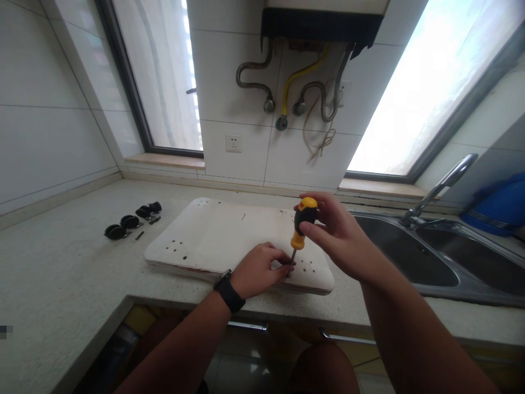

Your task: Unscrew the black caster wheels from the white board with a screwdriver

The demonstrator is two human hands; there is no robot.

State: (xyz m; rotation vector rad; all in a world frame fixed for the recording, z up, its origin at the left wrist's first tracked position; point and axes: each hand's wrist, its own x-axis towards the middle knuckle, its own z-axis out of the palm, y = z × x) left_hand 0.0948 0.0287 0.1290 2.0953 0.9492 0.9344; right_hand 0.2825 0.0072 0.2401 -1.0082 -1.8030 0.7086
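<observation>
A white board [229, 235] with rounded corners and groups of small holes lies flat on the counter. My right hand [336, 235] is closed around the handle of a yellow and black screwdriver [305, 216]. The screwdriver stands nearly upright, its tip down at the board's front right, near a cluster of holes. My left hand [262, 268], a dark watch on its wrist, rests at the board's front edge. Its thumb and fingers pinch together beside the screwdriver's tip; whatever they hold is too small to make out.
Black caster wheels [130, 221] and small screws [155, 220] lie on the counter [74, 262] to the left. A double steel sink [404, 249] with a tap [441, 189] is at right. Hoses [254, 82] hang from a wall unit. Drawer handles [248, 326] are below the counter edge.
</observation>
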